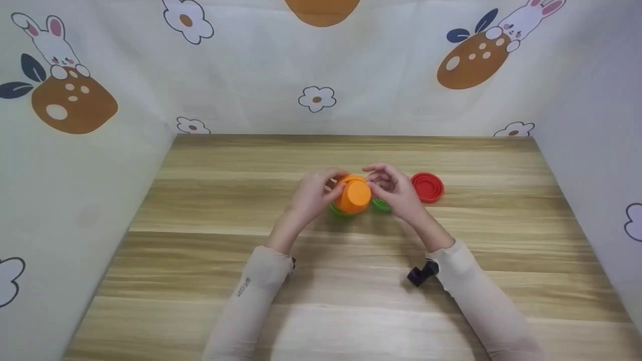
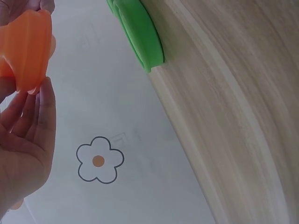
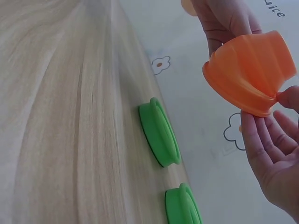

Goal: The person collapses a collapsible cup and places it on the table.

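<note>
An orange collapsible cup [image 1: 357, 195] is held up off the table between both hands, partly drawn out, one side of its wall folded inward. My left hand [image 1: 316, 193] pinches its rim from the left, thumb on the outer wall. From the other side, my right hand [image 3: 275, 154] grips the rim between thumb and fingertips. Below the cup, a green collapsed cup [image 3: 160, 133] lies flat on the table, mostly covered by the orange one in the head view. A second green collapsed cup [image 1: 382, 205] sits beside it, partly behind my right hand.
A red collapsed cup [image 1: 427, 187] lies flat just right of my right hand. The wooden table [image 1: 225, 200] meets a patterned cloth wall [image 1: 251, 75] at the back, with more cloth on both sides. A black camera mount [image 1: 423, 273] sticks out from the right sleeve.
</note>
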A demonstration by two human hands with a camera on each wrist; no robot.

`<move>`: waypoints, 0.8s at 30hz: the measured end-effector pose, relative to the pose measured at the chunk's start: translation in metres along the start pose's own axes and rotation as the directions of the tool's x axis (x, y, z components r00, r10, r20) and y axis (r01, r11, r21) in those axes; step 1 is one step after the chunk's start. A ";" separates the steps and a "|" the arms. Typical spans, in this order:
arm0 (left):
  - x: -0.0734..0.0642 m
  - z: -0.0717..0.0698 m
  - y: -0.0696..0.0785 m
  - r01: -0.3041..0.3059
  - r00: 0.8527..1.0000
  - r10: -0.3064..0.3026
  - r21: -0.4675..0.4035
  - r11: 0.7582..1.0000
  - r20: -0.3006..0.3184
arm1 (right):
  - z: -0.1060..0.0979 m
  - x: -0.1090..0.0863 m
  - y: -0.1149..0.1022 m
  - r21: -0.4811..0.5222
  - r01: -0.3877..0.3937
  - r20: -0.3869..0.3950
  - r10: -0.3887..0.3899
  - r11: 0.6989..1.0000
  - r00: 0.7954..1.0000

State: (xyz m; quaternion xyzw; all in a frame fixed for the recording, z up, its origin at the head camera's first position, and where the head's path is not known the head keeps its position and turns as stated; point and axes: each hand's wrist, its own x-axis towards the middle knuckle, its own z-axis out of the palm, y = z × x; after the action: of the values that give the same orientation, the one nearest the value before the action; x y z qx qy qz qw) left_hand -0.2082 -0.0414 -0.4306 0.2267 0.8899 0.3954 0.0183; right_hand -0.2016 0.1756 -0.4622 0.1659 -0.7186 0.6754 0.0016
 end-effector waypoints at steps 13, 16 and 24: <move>-0.007 -0.006 -0.007 0.026 0.991 0.011 -0.268 0.963 0.136 | 0.002 -0.002 -0.001 -0.014 -0.003 -0.064 0.002 1.000 0.998; -0.008 -0.006 -0.008 0.024 0.988 0.020 -0.287 0.958 0.150 | 0.002 -0.002 -0.001 0.001 -0.003 -0.070 0.003 1.000 0.998; -0.010 -0.006 -0.009 0.011 0.979 0.060 -0.344 0.939 0.196 | 0.004 -0.002 -0.002 0.060 -0.003 -0.105 0.010 0.998 0.994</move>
State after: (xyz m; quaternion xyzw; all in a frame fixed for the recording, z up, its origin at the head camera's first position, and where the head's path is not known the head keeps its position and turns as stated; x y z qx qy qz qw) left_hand -0.2043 -0.0551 -0.4341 0.2704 0.7977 0.5196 0.1434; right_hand -0.1982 0.1726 -0.4613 0.1279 -0.6977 0.7042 0.0322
